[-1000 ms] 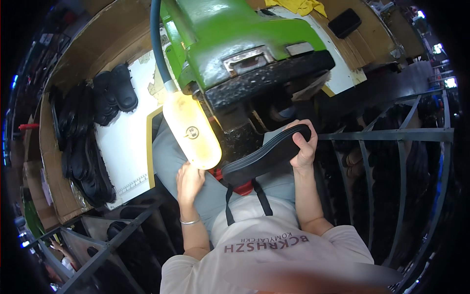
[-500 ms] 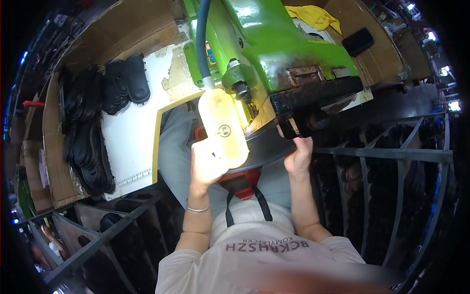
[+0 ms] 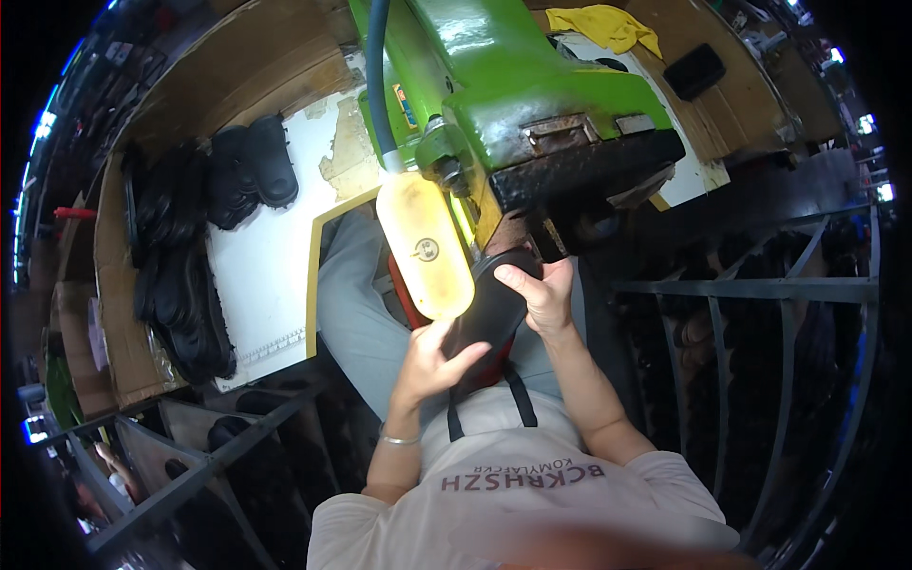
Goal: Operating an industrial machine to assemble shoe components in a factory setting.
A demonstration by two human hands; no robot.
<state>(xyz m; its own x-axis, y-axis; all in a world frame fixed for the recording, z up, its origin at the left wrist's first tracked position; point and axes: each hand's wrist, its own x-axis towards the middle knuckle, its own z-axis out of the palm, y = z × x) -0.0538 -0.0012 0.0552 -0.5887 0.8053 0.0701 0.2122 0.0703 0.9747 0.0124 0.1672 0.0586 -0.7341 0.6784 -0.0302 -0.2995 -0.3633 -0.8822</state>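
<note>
In front of the green machine, a black shoe sole is held at a slant between my two hands. My right hand grips its far right edge, thumb on top and fingers behind. At the near left end is my left hand, its thumb stretched across the sole and its other fingers partly hidden beneath. A lit yellow oval lamp on a grey-blue hose hangs just above my left hand and covers part of the sole's left side.
Several stacked black soles lie on the white tabletop at left, walled by cardboard. A yellow cloth and a black rectangular object lie at back right. Metal racks flank me on both sides.
The sole has come out from under the machine's head toward me and now slants upward. My right hand has moved left onto it; my left hand has shifted right and slightly nearer me.
</note>
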